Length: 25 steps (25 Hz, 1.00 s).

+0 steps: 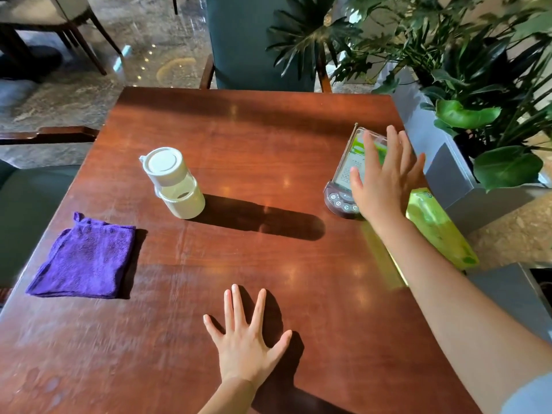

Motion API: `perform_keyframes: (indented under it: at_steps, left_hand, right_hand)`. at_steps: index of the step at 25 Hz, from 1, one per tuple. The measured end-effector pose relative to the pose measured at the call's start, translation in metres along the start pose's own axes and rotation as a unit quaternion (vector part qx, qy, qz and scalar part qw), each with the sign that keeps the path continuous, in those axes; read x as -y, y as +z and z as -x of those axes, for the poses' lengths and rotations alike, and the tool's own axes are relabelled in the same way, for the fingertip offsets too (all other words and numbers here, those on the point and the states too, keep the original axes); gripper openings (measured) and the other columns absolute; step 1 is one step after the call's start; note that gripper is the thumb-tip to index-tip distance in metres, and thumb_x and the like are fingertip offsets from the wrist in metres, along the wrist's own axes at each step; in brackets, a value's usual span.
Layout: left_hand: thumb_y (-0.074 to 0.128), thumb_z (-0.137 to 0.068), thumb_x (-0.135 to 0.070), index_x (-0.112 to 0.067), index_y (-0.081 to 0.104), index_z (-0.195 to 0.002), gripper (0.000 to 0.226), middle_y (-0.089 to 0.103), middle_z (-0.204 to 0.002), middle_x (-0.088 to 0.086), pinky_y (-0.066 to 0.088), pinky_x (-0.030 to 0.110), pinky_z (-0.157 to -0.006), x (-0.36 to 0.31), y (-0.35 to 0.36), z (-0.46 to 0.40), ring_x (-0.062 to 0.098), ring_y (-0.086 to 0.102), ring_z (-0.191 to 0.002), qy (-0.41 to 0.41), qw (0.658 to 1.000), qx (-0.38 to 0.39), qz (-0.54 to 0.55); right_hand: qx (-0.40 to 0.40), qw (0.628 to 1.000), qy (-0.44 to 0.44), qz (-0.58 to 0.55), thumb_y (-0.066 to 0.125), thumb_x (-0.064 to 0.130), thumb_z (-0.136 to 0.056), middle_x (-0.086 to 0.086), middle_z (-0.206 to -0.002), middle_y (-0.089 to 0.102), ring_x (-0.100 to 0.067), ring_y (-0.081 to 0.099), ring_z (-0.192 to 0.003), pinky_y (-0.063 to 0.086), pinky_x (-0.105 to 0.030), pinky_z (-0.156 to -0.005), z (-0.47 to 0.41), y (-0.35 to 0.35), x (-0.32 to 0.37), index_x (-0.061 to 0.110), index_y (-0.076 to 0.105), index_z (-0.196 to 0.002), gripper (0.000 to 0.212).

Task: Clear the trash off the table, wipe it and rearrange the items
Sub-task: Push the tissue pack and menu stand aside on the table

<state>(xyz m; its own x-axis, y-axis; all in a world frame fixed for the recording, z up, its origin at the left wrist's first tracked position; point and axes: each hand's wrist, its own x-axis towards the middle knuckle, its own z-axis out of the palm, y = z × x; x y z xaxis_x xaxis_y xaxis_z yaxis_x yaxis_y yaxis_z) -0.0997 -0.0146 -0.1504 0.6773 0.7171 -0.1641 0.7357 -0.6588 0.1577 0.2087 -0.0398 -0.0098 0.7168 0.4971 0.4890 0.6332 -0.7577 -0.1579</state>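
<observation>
Right hand is out at the far right of the table, fingers spread wide, palm laid against the front of the sign stand. That stand is a clear upright panel on a dark rounded base with buttons, close to the table's right edge. It looks light and top-heavy, probably hard, slick plastic, so a push high up could tip it. The safer hold seems to be low, near the base, or pinching both side edges of the panel. For now the hand is open and flat on it, nothing clasped; I can't tell whether the thumb has hooked around the edge.

Left hand lies flat on the wood near the front edge, fingers splayed, holding nothing.

Just beside the stand, under the right forearm, sits a green tissue pack, soft and easy to squash. The white bottle stands upright left of centre, and the purple cloth lies folded at the left edge. No trash shows on the surface, so this reads as the rearranging stage.
</observation>
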Motion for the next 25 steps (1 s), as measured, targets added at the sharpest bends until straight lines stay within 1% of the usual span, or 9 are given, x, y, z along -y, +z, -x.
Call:
perform_keyframes:
  at_steps: [3,6,9,14,16,17,19,21,25]
  left_hand:
    - [0.036,-0.072,-0.083,-0.035,0.035,-0.142,0.085,0.024,-0.153,0.018,0.007,0.068,-0.103,-0.001,-0.004,0.0,0.033,0.015,-0.143,-0.002,1.0,0.008,0.004]
    - [0.037,-0.072,-0.082,-0.036,0.034,-0.143,0.085,0.023,-0.154,0.017,0.007,0.069,-0.103,-0.001,-0.006,0.0,0.033,0.013,-0.144,-0.004,1.0,0.01,0.013]
    - [0.034,-0.073,-0.083,-0.038,0.032,-0.143,0.083,0.021,-0.155,0.016,0.006,0.071,-0.104,-0.001,-0.006,0.0,0.033,0.009,-0.144,-0.007,1.0,0.012,0.024]
    - [0.039,-0.071,-0.081,-0.036,0.034,-0.142,0.085,0.024,-0.154,0.019,0.005,0.071,-0.102,0.0,-0.005,-0.001,0.032,0.009,-0.143,-0.002,0.999,0.012,0.039]
    - [0.04,-0.07,-0.081,-0.035,0.035,-0.142,0.086,0.025,-0.153,0.019,0.006,0.071,-0.1,0.001,-0.006,-0.001,0.032,0.011,-0.143,-0.004,0.999,0.014,0.04]
    - [0.04,-0.07,-0.081,-0.035,0.035,-0.142,0.086,0.025,-0.153,0.019,0.006,0.071,-0.1,0.001,-0.006,-0.001,0.033,0.011,-0.142,-0.004,0.999,0.015,0.04]
    - [0.04,-0.07,-0.081,-0.035,0.035,-0.142,0.086,0.025,-0.153,0.019,0.007,0.071,-0.1,0.001,-0.006,-0.001,0.033,0.012,-0.142,-0.003,0.999,0.015,0.042]
    - [0.04,-0.07,-0.081,-0.035,0.034,-0.143,0.086,0.023,-0.153,0.02,0.007,0.071,-0.1,0.001,-0.006,-0.001,0.033,0.011,-0.142,-0.005,0.999,0.015,0.048]
    - [0.04,-0.069,-0.081,-0.034,0.034,-0.143,0.087,0.015,-0.154,0.017,0.01,0.071,-0.098,0.001,-0.004,-0.002,0.033,0.012,-0.142,0.0,0.999,0.012,0.05]
  right_hand:
    - [-0.005,0.995,-0.062,-0.081,0.055,0.025,-0.082,-0.02,-0.145,0.034,-0.036,0.03,-0.133,0.025,-0.058,-0.105,0.021,0.01,0.057,0.021,0.038,-0.138,0.059]
    - [0.075,0.977,-0.132,-0.148,0.058,0.026,-0.083,-0.021,-0.145,0.033,-0.037,0.028,-0.134,0.032,-0.058,-0.103,0.036,0.026,0.115,0.021,0.036,-0.139,0.06]
    - [0.161,0.954,-0.191,-0.165,0.06,0.033,-0.084,-0.018,-0.151,0.022,-0.035,0.018,-0.138,0.03,-0.057,-0.106,0.037,0.039,0.166,0.026,0.028,-0.142,0.066]
    - [0.223,0.917,-0.286,-0.165,0.063,0.039,-0.083,-0.011,-0.156,-0.006,-0.033,-0.006,-0.142,0.016,-0.062,-0.108,0.003,0.048,0.249,0.04,0.014,-0.143,0.078]
    - [0.246,0.908,-0.311,-0.137,0.062,0.039,-0.083,-0.007,-0.157,-0.008,-0.032,-0.008,-0.142,0.02,-0.063,-0.106,-0.002,0.055,0.269,0.044,0.014,-0.142,0.076]
    - [0.255,0.905,-0.316,-0.129,0.061,0.037,-0.084,-0.006,-0.157,-0.004,-0.033,-0.004,-0.142,0.024,-0.063,-0.105,-0.002,0.059,0.273,0.044,0.016,-0.142,0.074]
    - [0.258,0.906,-0.308,-0.135,0.058,0.033,-0.087,-0.008,-0.156,0.006,-0.035,0.014,-0.138,0.035,-0.057,-0.1,0.002,0.065,0.276,0.042,0.019,-0.142,0.067]
    - [0.235,0.914,-0.294,-0.154,0.057,0.029,-0.089,-0.01,-0.154,0.014,-0.036,0.03,-0.129,0.039,-0.05,-0.096,0.005,0.069,0.278,0.039,0.025,-0.141,0.062]
    - [0.182,0.924,-0.241,-0.236,0.06,0.018,-0.086,-0.012,-0.147,0.031,-0.036,0.042,-0.117,0.044,-0.044,-0.09,0.007,0.074,0.286,0.032,0.045,-0.133,0.051]
